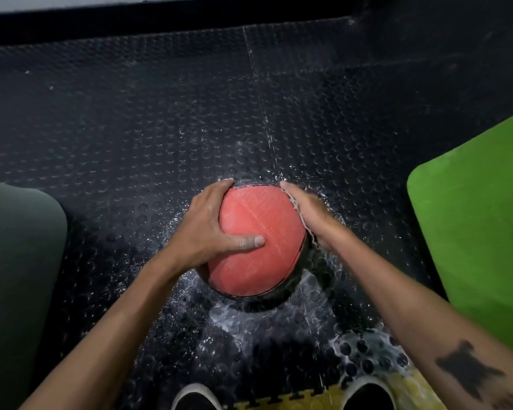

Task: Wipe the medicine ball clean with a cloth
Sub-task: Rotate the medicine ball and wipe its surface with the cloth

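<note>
The medicine ball (258, 241), with a red textured panel and black sides, sits on the wet black studded floor (160, 137) in the middle of the head view. My left hand (202, 229) grips its left side, fingers curled over the far edge and thumb laid across the red panel. My right hand (311, 214), slightly blurred, lies flat against the ball's right side with its fingers stretched along the curve. A pale frayed cloth edge (298, 213) shows between that hand and the ball; the remainder of the cloth is hidden.
Water drops and puddles (282, 321) lie around and in front of the ball. A bright green mat (471, 217) is at the right, a dark grey pad (15, 261) at the left. My two shoes (196, 398) (367, 392) and a yellow puzzle mat (279, 403) are at the bottom.
</note>
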